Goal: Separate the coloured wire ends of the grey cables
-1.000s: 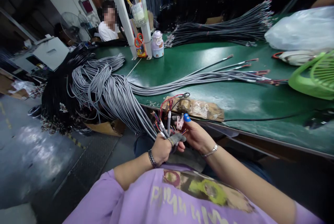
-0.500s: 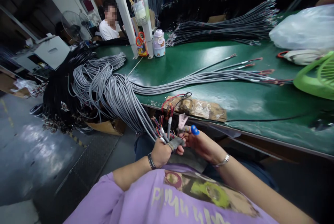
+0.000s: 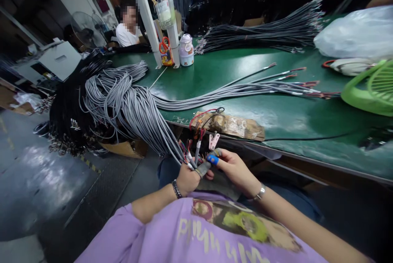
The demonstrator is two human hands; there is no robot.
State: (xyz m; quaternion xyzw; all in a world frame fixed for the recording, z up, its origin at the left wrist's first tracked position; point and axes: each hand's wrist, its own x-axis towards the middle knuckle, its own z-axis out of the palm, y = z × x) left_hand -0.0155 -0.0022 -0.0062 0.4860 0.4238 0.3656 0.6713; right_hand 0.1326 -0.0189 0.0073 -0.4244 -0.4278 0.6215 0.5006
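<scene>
Green worktop (image 3: 233, 70) fills the upper right; a grey cable bundle (image 3: 135, 111) spills off its near edge, bringing its ends within reach. At lower centre, the left hand (image 3: 187, 179) grips those ends, wires fanned upright; the right hand (image 3: 235, 169) pinches a pink connector (image 3: 214, 140) beside them.

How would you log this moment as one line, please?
left hand: grips grey cable ends | right hand: pinches pink connector | bench: grey cable bundle, green fan
</scene>
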